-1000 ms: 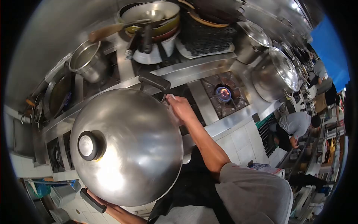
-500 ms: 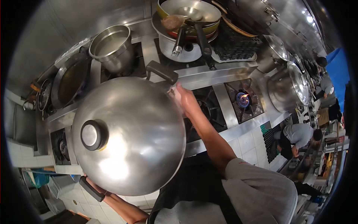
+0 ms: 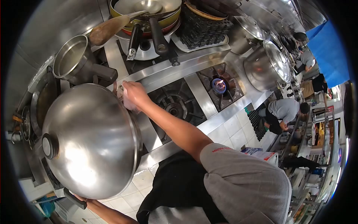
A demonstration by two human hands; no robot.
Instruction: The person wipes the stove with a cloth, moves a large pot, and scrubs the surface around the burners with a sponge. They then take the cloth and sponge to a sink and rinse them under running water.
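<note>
A large steel wok [image 3: 136, 128] with a domed steel lid [image 3: 93, 138] is held up, tilted, over the left part of the stove. The lid has a round black knob [image 3: 49, 146]. My right hand [image 3: 133, 94] is closed at the wok's upper dark handle [image 3: 104, 72], with a pale cloth bunched in its grip. Low on the left, my left hand [image 3: 79, 198] grips the opposite handle [image 3: 74, 198]; most of its fingers are hidden. The wok's underside and contents do not show.
A lit burner [image 3: 219, 85] burns right of an unlit burner [image 3: 173, 106]. Behind stand a steel pot [image 3: 69, 56], stacked frying pans [image 3: 164, 23] with jutting handles, and a lidded stockpot [image 3: 261, 69]. Another person [image 3: 285, 112] bends at the counter on the right.
The lidded wok and both my hands have shifted left in view, and the lid's knob has turned further left. More of the unlit burner shows. Both hands keep their hold.
</note>
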